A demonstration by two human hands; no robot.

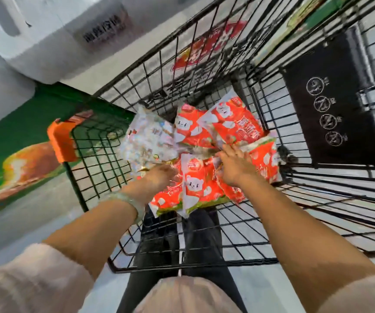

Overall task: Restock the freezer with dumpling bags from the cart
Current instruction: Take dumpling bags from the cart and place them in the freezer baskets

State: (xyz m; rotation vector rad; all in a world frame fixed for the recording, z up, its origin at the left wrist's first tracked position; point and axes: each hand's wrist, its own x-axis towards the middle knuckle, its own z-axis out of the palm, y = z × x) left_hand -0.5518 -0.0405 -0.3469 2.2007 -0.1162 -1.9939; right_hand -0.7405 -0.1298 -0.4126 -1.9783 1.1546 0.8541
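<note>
Several red dumpling bags with a white bear print lie piled in the bottom of a black wire cart. A pale, whitish bag lies at the pile's left. My left hand reaches down onto the pile between the pale bag and a red one, fingers curled on the bags; its grip is blurred. My right hand rests fingers spread on the red bags at the right of the pile. The white freezer stands at the upper left, beyond the cart.
An orange plastic corner guard caps the cart's left rim. A black panel with round white icons hangs inside the cart's right wall. A green floor graphic lies left of the cart. My dark trousers show beneath the cart's wire floor.
</note>
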